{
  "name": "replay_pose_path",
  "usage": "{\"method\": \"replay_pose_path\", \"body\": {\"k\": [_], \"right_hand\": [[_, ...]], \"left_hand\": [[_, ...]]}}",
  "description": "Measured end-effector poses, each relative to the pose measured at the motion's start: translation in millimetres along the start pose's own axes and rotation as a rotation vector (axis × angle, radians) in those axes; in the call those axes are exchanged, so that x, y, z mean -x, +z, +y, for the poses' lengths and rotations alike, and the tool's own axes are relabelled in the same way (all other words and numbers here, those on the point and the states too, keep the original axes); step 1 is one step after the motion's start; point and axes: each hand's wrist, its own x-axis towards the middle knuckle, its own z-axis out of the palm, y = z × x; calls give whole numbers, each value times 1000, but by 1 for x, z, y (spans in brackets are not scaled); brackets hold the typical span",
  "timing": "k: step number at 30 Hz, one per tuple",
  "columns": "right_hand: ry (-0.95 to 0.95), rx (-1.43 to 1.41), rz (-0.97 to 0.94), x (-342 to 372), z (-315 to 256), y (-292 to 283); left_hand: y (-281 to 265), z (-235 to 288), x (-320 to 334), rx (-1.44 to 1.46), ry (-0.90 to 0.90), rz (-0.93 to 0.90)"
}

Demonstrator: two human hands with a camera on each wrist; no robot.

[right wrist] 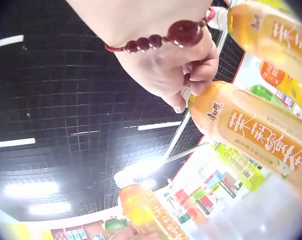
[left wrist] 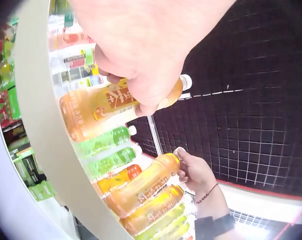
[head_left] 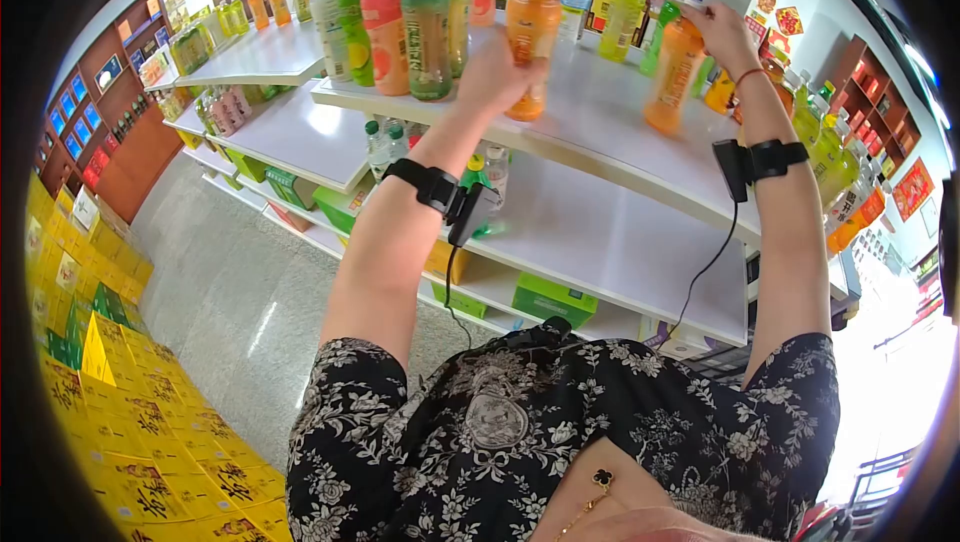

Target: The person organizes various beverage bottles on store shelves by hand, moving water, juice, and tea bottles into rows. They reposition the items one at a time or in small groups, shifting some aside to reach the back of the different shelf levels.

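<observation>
On the white shelf top, the left hand grips an orange-capped-white bottle round its middle; in the left wrist view the left hand has its fingers round that orange bottle. The right hand pinches the white cap of another orange bottle near the shelf's front edge. In the right wrist view, thumb and fingers of the right hand hold the cap of this upright bottle, whose label faces the camera. Part of each cap is hidden by fingers.
Green, pink and dark tea bottles cluster left of the left hand. A yellow-green bottle stands between the hands, with more bottles at the right. Lower shelves lie beneath; yellow cartons are stacked at the lower left.
</observation>
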Motion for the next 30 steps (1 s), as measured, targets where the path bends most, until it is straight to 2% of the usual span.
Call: {"method": "replay_pose_path", "body": {"k": [4,6,7,9,11,13,15,17,19,20,21,24,25,26,27,30], "right_hand": [[27,-87,-3,-22,-61,48],[-35,-176,-29,-30,-88,69],[2,-201,-69,-31,-102,78],[-83,-199,-49,-27,-127,89],[-72,-225,-81,-31,-144,106],[-53,-250,-117,-32,-151,114],[-90,-221,-110,-35,-161,120],[-104,-215,-97,-40,-167,134],[-21,-327,-197,-41,-175,130],[-94,-264,-116,-44,-176,136],[-88,-261,-115,-46,-174,139],[-350,-247,25,-48,-177,146],[-347,-246,26,-48,-178,146],[-268,-273,-24,-48,-181,145],[-187,-300,-75,-47,-182,144],[-132,-322,-92,-50,-180,151]], "left_hand": [[-39,-22,0,-20,-35,33],[-47,-30,-1,-71,-36,31],[-49,-31,0,-74,-31,38],[-48,-20,5,-99,-42,42],[-46,-19,7,-98,-77,22],[-44,-11,14,-66,-53,69],[-44,-13,15,-70,-76,36],[-38,-31,17,-75,56,188],[-33,-36,21,-89,102,228],[-34,-35,22,-113,144,272],[-34,-34,23,-109,145,267],[-35,-35,22,-91,103,223],[-33,-39,21,-95,176,293],[-32,-39,22,-97,247,363],[-31,-40,22,-96,248,360],[-30,-46,21,-107,287,388]]}}
